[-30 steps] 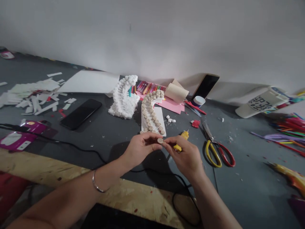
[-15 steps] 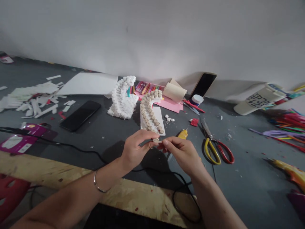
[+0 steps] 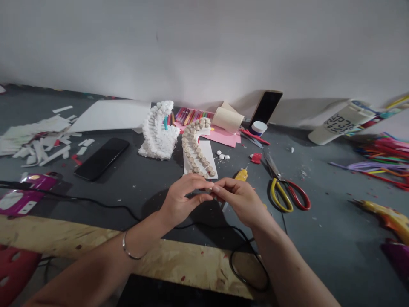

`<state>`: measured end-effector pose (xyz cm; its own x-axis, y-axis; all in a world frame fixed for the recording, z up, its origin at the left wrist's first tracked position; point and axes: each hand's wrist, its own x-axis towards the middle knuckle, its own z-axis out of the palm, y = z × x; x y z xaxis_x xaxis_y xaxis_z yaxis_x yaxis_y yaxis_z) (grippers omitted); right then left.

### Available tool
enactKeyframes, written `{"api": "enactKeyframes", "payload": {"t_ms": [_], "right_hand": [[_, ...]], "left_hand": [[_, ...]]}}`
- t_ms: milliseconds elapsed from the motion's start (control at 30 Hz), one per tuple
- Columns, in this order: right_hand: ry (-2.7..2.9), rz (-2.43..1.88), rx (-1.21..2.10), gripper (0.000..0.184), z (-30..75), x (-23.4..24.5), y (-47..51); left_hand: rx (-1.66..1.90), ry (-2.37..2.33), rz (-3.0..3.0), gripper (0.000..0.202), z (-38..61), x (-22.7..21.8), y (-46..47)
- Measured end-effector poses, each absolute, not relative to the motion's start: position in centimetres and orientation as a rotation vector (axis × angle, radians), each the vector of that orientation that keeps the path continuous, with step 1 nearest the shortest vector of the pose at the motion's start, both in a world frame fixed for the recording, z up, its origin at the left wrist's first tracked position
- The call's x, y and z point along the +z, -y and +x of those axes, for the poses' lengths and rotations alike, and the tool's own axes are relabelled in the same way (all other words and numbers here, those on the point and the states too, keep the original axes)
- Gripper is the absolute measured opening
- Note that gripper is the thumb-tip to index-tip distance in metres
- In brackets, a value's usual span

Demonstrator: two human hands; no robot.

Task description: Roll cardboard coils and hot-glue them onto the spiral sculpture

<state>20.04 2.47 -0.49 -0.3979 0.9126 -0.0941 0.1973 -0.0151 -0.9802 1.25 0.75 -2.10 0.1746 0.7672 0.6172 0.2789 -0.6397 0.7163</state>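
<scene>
My left hand (image 3: 180, 196), with a silver bangle at the wrist, and my right hand (image 3: 238, 198) meet fingertip to fingertip above the front of the dark tabletop. Between them is a small beige paper roll (image 3: 211, 189), of which only a pale speck shows; the fingers hide the rest. Both hands are closed around it in a pinch. Just beyond lies a curved white cutout (image 3: 204, 147) edged with several similar beige rolls (image 3: 194, 147). Left of it stands a shape covered in white crumpled tufts (image 3: 156, 136).
Scissors (image 3: 281, 187) and a yellow glue gun (image 3: 242, 175) lie to the right, with another glue gun (image 3: 386, 217) farther over. A black phone (image 3: 102, 158) and paper strips (image 3: 41, 140) are left. A cable (image 3: 128, 209) crosses in front. A tumbler (image 3: 338, 123) leans far right.
The fingertips have come closer together, and the beige roll that showed between them is now mostly covered. The whole view has shifted slightly.
</scene>
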Motion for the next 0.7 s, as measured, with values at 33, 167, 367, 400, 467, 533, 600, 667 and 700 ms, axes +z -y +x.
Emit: {"api": "enactKeyframes", "payload": {"t_ms": [33,167,367,400,467,533,600,667,700], "right_hand": [[1.636,-1.168,1.464,0.030,20.0,-0.5,-2.5],[1.656,-1.150,1.527,0.027,20.1,-0.6,-2.7],[1.666,-1.159,1.539,0.023,20.2,0.1,-2.6],[1.670,-1.177,1.530,0.023,20.2,0.2,-2.6],[1.688,-1.214,1.512,0.024,20.2,0.2,-2.6],[1.709,-1.241,1.498,0.025,20.3,0.2,-2.6],[1.721,-1.259,1.490,0.026,20.3,0.1,-2.7],[1.717,-1.273,1.499,0.029,20.2,0.0,-2.7],[1.711,-1.277,1.508,0.030,20.1,-0.1,-2.7]], "left_hand": [[1.484,-0.983,1.993,0.012,1.3,-2.1,-0.8],[1.530,-0.988,2.028,0.005,1.4,-1.8,-0.7],[1.437,-1.020,2.146,0.008,0.8,-1.4,-0.9],[1.410,-1.007,2.166,0.006,0.7,-1.4,-1.0],[1.337,-1.017,2.225,0.005,0.5,-1.4,-1.0],[1.252,-1.069,2.308,0.008,0.4,-1.3,-1.1],[1.181,-1.104,2.393,0.011,0.4,-1.2,-1.0],[1.150,-1.108,2.444,0.013,0.5,-1.0,-1.0],[1.147,-1.109,2.450,0.014,0.5,-0.9,-0.9]]}}
